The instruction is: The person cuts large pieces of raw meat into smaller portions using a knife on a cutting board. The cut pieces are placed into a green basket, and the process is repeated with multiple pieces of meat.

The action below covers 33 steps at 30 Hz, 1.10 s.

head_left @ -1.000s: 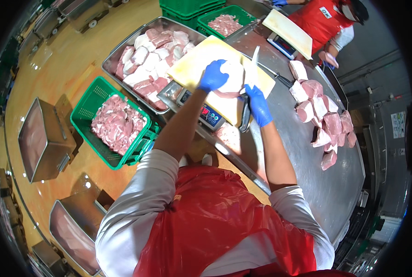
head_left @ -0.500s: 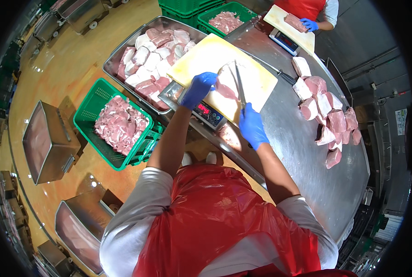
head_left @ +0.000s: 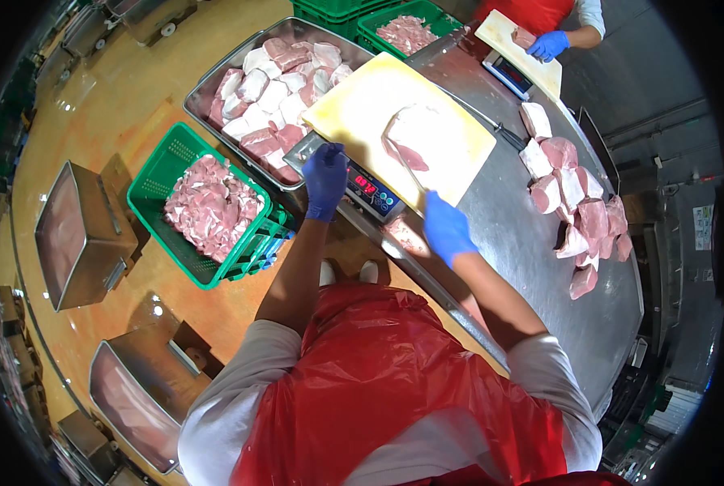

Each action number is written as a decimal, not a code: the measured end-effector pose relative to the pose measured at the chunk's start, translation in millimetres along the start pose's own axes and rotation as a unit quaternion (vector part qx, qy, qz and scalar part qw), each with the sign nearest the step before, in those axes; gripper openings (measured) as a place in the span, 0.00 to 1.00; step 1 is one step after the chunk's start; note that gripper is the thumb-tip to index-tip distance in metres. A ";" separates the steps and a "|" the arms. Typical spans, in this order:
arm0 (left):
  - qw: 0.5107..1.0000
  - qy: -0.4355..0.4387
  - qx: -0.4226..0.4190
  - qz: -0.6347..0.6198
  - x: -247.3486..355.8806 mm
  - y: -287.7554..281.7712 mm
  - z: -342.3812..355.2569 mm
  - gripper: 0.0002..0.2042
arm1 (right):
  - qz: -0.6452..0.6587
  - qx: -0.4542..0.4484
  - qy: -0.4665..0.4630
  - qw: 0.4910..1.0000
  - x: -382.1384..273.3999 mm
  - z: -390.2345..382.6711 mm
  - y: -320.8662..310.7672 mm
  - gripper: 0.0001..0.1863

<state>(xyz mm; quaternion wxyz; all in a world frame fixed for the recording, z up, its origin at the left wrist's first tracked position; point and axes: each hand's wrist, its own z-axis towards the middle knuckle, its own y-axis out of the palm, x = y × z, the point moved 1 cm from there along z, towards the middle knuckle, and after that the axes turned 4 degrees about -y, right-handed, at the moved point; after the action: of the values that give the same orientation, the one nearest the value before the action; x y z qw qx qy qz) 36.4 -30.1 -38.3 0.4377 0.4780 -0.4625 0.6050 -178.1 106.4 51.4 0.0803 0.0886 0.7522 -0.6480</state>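
Note:
A slab of pale raw meat lies on the yellow-white cutting board, its pink cut side toward me. My right hand, in a blue glove, grips a knife; its thin blade reaches to the near edge of the meat. Away from the meat, my gloved left hand is closed beside the board's left corner, over the edge of the scale. What its fingers hold, if anything, is hidden. The board rests over that scale, whose red display is lit.
A steel tub of meat pieces stands left of the board; a green crate of trimmings is nearer. More meat chunks and a sharpening steel lie on the steel table. Across it, a co-worker's gloved hand touches meat.
My left hand has left the meat and drawn back left to the scale's edge, its fingers closing. The knife has come down from above the meat to its near side.

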 end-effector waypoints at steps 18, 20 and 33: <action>0.998 -0.008 -0.055 0.016 46.1 51.3 9.6 0.11 | 0.036 0.039 0.037 0.998 -63.1 77.9 -28.7 0.16; 0.998 0.028 -0.060 0.023 40.5 51.1 12.9 0.11 | 0.000 0.039 0.008 0.999 -55.4 81.1 -15.7 0.16; 0.947 0.036 0.157 0.277 -119.5 -223.0 39.5 0.10 | -0.096 0.078 0.001 0.992 101.8 -113.3 -48.2 0.07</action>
<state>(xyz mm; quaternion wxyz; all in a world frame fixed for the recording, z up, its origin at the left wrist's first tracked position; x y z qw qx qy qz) 279.1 -37.0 -119.7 0.1884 0.3713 -0.4602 0.7841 -289.1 214.4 90.5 0.0101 0.0225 0.7046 -0.7091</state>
